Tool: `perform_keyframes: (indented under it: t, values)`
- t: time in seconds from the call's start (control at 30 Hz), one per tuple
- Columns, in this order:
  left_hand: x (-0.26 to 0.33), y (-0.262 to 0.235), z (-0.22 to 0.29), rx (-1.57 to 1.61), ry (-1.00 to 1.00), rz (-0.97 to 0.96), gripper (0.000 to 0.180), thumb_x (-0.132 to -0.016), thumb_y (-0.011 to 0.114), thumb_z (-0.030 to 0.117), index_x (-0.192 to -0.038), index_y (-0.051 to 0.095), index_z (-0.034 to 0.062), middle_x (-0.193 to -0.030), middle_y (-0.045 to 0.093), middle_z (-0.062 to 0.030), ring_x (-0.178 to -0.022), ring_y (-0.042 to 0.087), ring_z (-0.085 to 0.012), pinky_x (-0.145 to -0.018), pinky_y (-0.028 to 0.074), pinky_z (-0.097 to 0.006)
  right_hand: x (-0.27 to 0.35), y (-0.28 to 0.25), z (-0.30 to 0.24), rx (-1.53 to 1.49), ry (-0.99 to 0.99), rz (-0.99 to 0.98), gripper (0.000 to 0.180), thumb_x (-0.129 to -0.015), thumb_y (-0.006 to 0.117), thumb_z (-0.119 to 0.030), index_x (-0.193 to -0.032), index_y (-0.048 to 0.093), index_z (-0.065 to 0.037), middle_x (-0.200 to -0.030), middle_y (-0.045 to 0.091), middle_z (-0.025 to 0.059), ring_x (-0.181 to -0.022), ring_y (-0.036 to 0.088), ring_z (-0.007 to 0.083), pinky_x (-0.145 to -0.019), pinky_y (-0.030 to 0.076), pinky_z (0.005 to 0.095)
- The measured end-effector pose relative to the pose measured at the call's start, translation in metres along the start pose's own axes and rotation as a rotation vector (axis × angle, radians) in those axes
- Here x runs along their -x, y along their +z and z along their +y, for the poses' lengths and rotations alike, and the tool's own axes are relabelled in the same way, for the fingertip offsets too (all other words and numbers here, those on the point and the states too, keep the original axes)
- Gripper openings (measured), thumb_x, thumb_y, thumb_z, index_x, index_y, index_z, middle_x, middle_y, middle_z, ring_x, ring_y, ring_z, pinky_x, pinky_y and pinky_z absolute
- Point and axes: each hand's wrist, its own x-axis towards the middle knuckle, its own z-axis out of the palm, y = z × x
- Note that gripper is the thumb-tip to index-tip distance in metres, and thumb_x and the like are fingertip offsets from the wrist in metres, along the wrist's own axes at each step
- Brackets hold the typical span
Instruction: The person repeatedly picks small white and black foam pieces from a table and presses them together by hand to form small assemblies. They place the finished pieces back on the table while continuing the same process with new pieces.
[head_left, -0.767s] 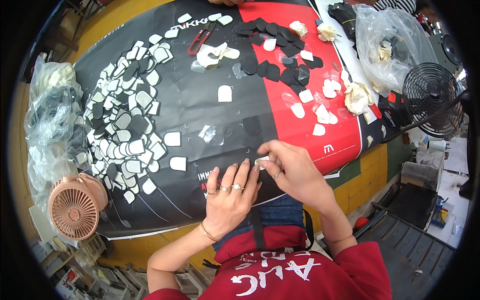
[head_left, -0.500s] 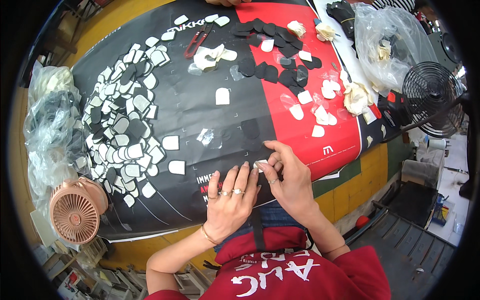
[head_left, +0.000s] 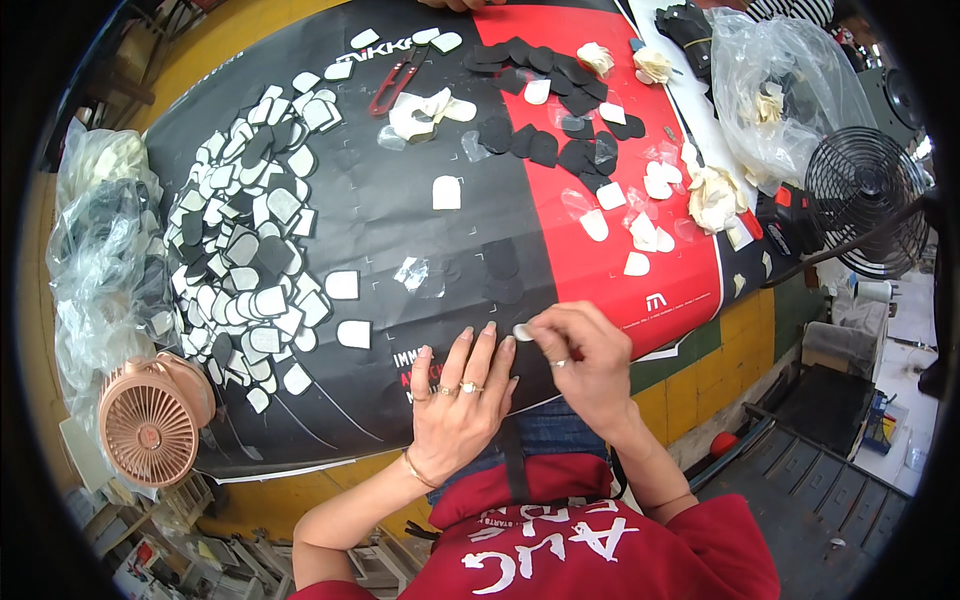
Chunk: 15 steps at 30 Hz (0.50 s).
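- Now we rest our left hand point(head_left: 455, 400) flat on the black-and-red mat point(head_left: 400, 240), fingers spread, its fingertips just beside a small white piece point(head_left: 523, 331).
- Our right hand point(head_left: 585, 355) pinches that white piece between thumb and forefinger at the mat's near edge.
- Left of us a heap of white and black pieces point(head_left: 245, 250) covers the mat.
- A pink fan point(head_left: 150, 425) stands at our lower left, a black fan point(head_left: 865, 200) at right.
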Motion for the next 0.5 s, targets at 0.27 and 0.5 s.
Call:
perform_keyframes:
  t: [0.27, 0.5]
  values:
    - [0.004, 0.004, -0.007, 0.101, 0.005, 0.054, 0.045, -0.086, 0.072, 0.028, -0.128, 0.068, 0.0138, -0.136, 0.061, -0.0084, -0.125, 0.057, -0.0235, -0.116, 0.027, -0.052, -0.016, -0.027, -0.001, -0.04, 0.092, -0.223, 0.012, -0.09, 0.074, -0.012, -0.093, 0.07, -0.001, -0.079, 0.065, 0.0064, -0.064, 0.059, 0.0184, -0.061, 0.048, 0.0324]
    - [0.007, 0.006, -0.005, 0.096, -0.002, 0.055, 0.043, -0.085, 0.072, 0.025, -0.126, 0.069, 0.0141, -0.134, 0.061, -0.0106, -0.127, 0.056, -0.0254, -0.116, 0.028, -0.052, -0.03, -0.02, -0.003, 0.027, -0.006, -0.337, 0.013, -0.092, 0.073, -0.012, -0.095, 0.071, 0.0, -0.079, 0.064, 0.0085, -0.062, 0.057, 0.0177, -0.061, 0.047, 0.0319]
